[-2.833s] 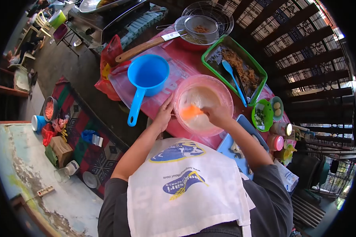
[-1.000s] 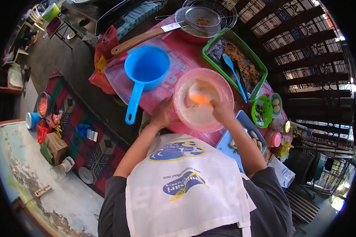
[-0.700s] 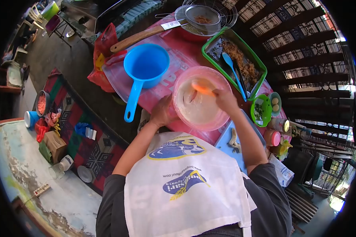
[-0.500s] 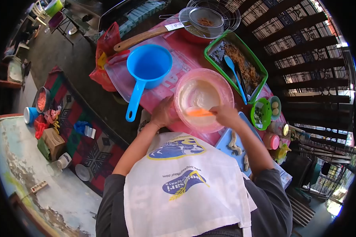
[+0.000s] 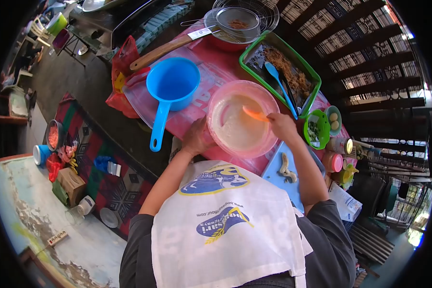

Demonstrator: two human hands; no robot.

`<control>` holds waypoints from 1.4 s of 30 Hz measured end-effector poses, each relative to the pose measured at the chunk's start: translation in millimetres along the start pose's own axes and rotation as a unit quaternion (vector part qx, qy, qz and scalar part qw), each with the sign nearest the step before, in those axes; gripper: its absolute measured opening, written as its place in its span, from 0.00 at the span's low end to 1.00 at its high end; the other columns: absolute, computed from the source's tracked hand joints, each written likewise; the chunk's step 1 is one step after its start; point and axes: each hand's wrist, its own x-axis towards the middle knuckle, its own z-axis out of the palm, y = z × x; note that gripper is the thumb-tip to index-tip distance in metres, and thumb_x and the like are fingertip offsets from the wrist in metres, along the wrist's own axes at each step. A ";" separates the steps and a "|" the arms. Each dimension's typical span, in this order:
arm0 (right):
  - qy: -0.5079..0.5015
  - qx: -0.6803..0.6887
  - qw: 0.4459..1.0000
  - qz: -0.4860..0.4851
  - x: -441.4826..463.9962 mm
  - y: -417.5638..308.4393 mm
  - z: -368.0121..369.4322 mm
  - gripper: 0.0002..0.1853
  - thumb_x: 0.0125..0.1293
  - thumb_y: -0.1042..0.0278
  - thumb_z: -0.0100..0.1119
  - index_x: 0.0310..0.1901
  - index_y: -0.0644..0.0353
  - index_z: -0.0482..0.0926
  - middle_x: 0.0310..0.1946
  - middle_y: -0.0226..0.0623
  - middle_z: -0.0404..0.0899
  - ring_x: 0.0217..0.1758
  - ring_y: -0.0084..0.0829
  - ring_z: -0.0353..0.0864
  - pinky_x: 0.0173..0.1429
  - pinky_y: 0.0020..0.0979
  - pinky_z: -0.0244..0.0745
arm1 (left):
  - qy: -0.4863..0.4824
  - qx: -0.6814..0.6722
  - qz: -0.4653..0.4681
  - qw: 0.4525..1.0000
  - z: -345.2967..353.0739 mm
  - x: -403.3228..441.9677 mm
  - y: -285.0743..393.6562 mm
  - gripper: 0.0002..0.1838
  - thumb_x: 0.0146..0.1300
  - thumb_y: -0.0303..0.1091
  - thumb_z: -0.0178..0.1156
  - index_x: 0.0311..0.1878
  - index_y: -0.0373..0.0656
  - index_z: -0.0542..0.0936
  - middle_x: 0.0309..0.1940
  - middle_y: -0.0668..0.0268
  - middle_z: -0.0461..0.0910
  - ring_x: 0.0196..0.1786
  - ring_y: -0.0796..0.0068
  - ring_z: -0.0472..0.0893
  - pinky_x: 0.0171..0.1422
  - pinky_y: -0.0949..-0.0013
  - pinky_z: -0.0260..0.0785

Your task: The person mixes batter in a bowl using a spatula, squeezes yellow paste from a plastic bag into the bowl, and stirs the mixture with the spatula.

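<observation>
The right hand (image 5: pixel 283 126) pinches the orange spatula (image 5: pixel 255 114) — long axis pointing leftward over the pink bowl (image 5: pixel 245 152). The left hand (image 5: pixel 196 137) contacts the bowl's left wall; I cannot tell its grip.

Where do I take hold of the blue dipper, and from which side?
Best by the outer half of its handle, coming from the person's near left. The handle slants back toward the person and appears to overhang the table, leaving room around it. The pink bowl crowds the other side of the blue dipper.
</observation>
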 end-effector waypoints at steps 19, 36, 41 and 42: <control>0.009 -0.011 0.998 -0.059 -78.6 -35.7 1.9 0.13 0.53 0.71 0.46 0.40 0.51 0.77 0.33 0.40 0.76 0.38 0.41 0.77 0.38 0.39 0.71 | 0.031 0.013 0.024 0.999 6.3 5.2 13.4 0.24 0.40 0.40 0.67 0.42 0.43 0.73 0.38 0.56 0.75 0.42 0.54 0.74 0.45 0.60 0.67; 0.337 0.152 0.880 0.298 -241.3 100.7 94.1 0.19 0.52 0.72 0.56 0.48 0.60 0.70 0.39 0.45 0.72 0.44 0.45 0.71 0.49 0.40 0.66 | 0.007 0.055 0.038 0.998 15.2 -10.3 -26.4 0.28 0.47 0.44 0.64 0.49 0.39 0.70 0.42 0.56 0.73 0.42 0.58 0.74 0.45 0.64 0.66; 0.408 0.267 0.861 0.145 -182.5 34.6 74.5 0.15 0.56 0.71 0.52 0.47 0.60 0.72 0.39 0.44 0.72 0.44 0.43 0.71 0.48 0.37 0.67 | 0.020 -0.075 -0.026 0.997 23.1 -10.4 -29.7 0.17 0.52 0.29 0.58 0.46 0.39 0.72 0.37 0.61 0.73 0.37 0.67 0.73 0.39 0.70 0.67; 0.436 0.263 0.854 0.109 -169.5 22.2 67.5 0.15 0.56 0.71 0.53 0.47 0.59 0.72 0.39 0.44 0.72 0.43 0.43 0.71 0.48 0.38 0.67 | 0.015 -0.067 -0.035 0.997 20.1 -11.7 -27.4 0.16 0.52 0.27 0.56 0.46 0.39 0.72 0.36 0.61 0.73 0.37 0.68 0.73 0.39 0.71 0.67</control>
